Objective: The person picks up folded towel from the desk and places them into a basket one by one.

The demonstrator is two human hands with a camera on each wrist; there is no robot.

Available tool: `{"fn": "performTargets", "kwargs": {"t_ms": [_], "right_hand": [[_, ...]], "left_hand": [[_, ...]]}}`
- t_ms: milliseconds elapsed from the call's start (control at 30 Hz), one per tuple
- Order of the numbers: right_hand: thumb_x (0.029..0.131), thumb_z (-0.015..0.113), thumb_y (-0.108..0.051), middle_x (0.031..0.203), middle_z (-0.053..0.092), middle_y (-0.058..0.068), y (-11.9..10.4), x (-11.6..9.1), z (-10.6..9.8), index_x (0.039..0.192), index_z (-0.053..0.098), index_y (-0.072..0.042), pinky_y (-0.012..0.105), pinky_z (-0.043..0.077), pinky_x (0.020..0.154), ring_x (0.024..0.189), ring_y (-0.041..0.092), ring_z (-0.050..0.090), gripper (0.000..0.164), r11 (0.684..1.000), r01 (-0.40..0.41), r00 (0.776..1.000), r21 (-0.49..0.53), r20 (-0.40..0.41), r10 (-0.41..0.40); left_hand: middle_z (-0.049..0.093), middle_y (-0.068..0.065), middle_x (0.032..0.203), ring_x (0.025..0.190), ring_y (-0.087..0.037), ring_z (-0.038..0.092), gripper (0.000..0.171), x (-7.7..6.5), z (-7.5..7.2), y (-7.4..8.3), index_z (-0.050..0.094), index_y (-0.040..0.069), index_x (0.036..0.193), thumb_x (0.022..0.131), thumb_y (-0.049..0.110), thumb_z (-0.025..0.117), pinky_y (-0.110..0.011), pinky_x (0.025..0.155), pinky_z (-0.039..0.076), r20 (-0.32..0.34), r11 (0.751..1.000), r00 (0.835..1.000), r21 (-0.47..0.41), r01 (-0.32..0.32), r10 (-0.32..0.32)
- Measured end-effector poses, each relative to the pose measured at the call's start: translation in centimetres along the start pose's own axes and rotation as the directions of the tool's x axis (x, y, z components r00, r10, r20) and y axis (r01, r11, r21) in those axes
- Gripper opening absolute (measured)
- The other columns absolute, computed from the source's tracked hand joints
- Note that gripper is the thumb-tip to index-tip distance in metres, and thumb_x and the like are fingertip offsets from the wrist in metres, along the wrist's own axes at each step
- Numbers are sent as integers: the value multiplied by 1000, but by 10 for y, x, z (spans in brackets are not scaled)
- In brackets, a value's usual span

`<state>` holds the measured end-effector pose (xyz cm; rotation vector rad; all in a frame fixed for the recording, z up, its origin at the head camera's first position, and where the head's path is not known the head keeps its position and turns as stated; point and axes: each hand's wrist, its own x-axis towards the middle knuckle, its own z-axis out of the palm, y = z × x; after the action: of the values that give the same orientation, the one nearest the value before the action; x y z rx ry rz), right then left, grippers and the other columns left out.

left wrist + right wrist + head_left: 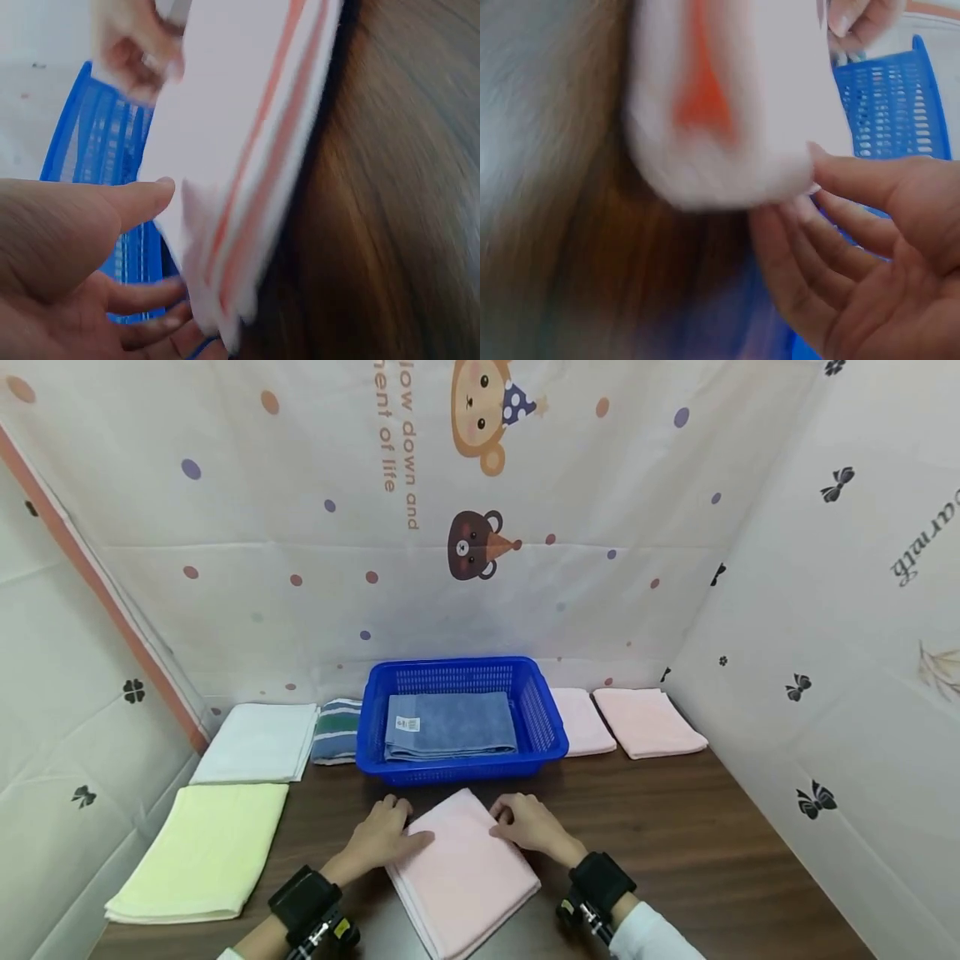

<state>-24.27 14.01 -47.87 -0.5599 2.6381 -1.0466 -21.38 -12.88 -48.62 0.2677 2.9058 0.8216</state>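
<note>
A folded pink towel (465, 881) lies turned at an angle between both hands, in front of the basket. My left hand (381, 837) grips its left edge; the left wrist view has the thumb (142, 201) on top and the other fingers by the underside. On the opposite edge, my right hand (531, 823) pinches the cloth, thumb above and fingers beneath in the right wrist view. The layered folds (259, 161) show white and orange-pink bands, blurred. Behind stands a blue plastic basket (551, 739) with a folded blue towel (457, 724) inside, its white label showing.
At the left lie a yellow-green towel (206, 852) and a white towel (258, 743). A striped towel (335, 733) touches the basket's left side. Two pink towels, one nearer (581, 722) and one farther right (648, 722), lie right of it. Printed cloth walls (300, 527) enclose the wooden table (705, 852).
</note>
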Motion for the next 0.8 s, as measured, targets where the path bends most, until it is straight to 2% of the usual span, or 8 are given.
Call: {"fn": "performTargets", "kwargs": {"t_ms": [67,133,233,333,500,667,733,800], "right_hand": [[90,77,-15,75,67,3,-1,3,-1,99,72,-2,20,42,51,59,7,54,16,999,18,998,-29,-52,-20],[91,77,-21,73,66,2,-2,3,-4,95,73,-5,22,43,50,58,7,55,18,999,-23,998,-48,-60,20],[90,78,-29,68,64,-1,-2,-4,-11,86,74,-7,24,48,46,53,9,55,23,993,-105,994,-54,16,106],[90,79,-29,66,61,-2,-2,-10,-15,82,73,-7,28,52,45,52,11,56,24,991,-134,982,-13,132,135],[91,78,-28,71,60,-1,-3,-8,-11,88,69,-5,30,55,45,53,11,57,25,993,-116,981,32,161,109],[91,77,-28,69,54,-2,-5,5,-3,92,68,-4,23,43,45,54,10,51,25,996,-85,989,0,122,85],[92,76,-25,67,49,-4,-4,8,0,88,66,-5,21,38,46,54,9,47,22,996,-86,990,-10,107,86],[91,76,-22,65,46,-4,-2,6,2,84,64,-6,21,36,46,53,9,45,22,994,-111,989,-10,99,112]], "left_hand": [[57,-28,118,110,-41,57,70,4,5,5,59,-13,125,83,39,82,-58,80,57,-4,999,1000,47,-10,10],[54,-32,126,118,-46,55,79,7,9,10,54,-15,133,83,38,83,-61,87,56,18,997,1000,75,-18,17],[59,-31,120,113,-45,59,76,10,11,12,57,-15,129,80,36,85,-60,86,57,31,995,999,97,-19,16],[63,-30,115,109,-43,62,73,10,10,12,59,-14,126,80,35,86,-60,88,57,18,996,1000,87,-14,13],[68,-24,97,86,-33,65,58,10,8,14,62,-14,115,81,25,86,-48,77,58,37,1000,999,-15,-22,22],[67,-13,84,71,-22,55,46,12,4,17,67,-7,107,79,24,87,-39,65,53,51,998,999,-56,-11,14],[67,-12,85,71,-21,55,46,10,1,13,66,-4,105,78,27,88,-38,63,53,55,997,998,-76,17,-13],[64,-10,86,70,-20,56,45,5,-3,5,62,0,104,78,26,87,-36,59,54,105,974,990,-195,117,-97]]}}
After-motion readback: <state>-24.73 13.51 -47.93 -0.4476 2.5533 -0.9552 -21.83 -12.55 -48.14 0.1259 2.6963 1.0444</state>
